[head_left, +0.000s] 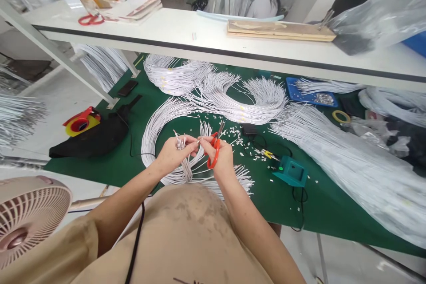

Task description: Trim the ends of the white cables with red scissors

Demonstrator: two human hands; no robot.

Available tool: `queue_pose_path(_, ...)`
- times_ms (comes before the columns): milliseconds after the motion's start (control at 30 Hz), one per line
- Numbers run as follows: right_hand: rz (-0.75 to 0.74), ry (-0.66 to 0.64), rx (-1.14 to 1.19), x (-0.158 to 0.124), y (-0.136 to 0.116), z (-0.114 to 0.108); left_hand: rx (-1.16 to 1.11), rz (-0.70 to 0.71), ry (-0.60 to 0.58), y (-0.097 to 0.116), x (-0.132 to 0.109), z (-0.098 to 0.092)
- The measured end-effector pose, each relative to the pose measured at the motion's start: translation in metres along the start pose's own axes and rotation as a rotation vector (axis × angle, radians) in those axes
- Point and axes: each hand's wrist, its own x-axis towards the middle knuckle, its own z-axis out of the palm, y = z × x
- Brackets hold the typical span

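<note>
My left hand (171,154) is closed around several white cable ends (180,143), which stick up above its fingers. Red-handled scissors (215,154) sit in my right hand (223,159), blades pointing up and away from me. The thumbs and forefingers of both hands meet at a thin cable tip; its exact end is too small to make out. Below and around my hands lies a loose coil of white cables (149,126) on the green mat (259,199). Small white offcuts (237,135) are scattered right of the scissors.
Cable bundles (249,111) lie behind, and a long bundle (339,155) runs along the right. A teal device (293,171) with a cord stands near yellow-handled pliers (267,154). A tape dispenser (81,122) is at left, a fan (29,217) lower left. A shelf (199,37) overhangs the back.
</note>
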Motion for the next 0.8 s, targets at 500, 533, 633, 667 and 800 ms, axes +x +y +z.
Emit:
queue_pose_path(500,0.080,-0.134,0.160,-0.0003,0.0006,-0.0004,-0.172,-0.049,-0.246,0.0062,-0.0006,-0.0053)
queue_pose_path(533,0.087,-0.129,0.144,0.0003,0.0005,-0.0014,-0.166,-0.056,-0.230,0.0059,0.0000,-0.0059)
queue_pose_path(633,0.083,-0.025,0.084,0.0012,-0.0007,-0.0024,-0.127,-0.040,-0.133,0.0048,0.0012,-0.0053)
queue_pose_path(667,0.067,-0.001,0.063,0.0010,-0.0015,-0.0022,-0.117,-0.036,-0.103,0.0046,0.0014,-0.0045)
queue_pose_path(800,-0.013,0.016,-0.008,-0.0007,-0.0049,-0.0006,-0.102,-0.047,-0.019,0.0051,0.0017,-0.0012)
